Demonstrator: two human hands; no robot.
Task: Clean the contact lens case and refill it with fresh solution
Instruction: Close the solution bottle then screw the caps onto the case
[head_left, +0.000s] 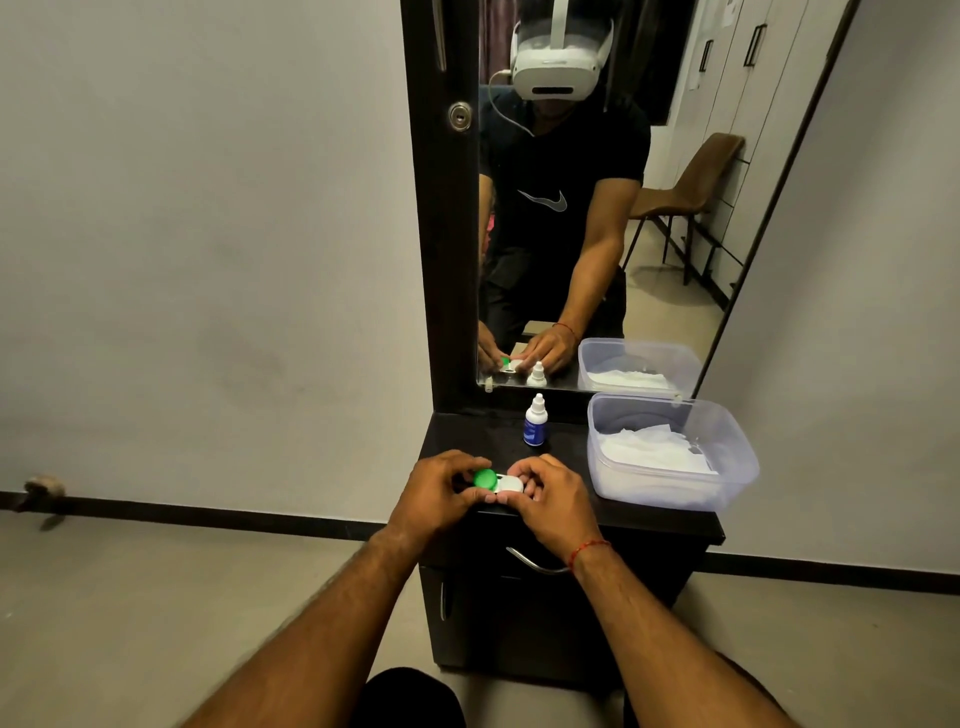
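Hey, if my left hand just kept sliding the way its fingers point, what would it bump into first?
The left hand points right across the contact lens case, its fingers on the green cap. Going on, it would probably meet the right hand gripping the case's other end, though depth is hard to judge.

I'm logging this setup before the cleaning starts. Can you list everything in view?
lens case: one, white with a green cap, front of the cabinet top, held in both hands
dropper bottle: one, white with a blue label, upright behind the case
plastic tub: one, clear, right side of the top, white tissue inside
cabinet: one, black, against the wall
mirror: one, dark frame, above the cabinet
left hand: fingers on the green cap
right hand: fingers on the white end
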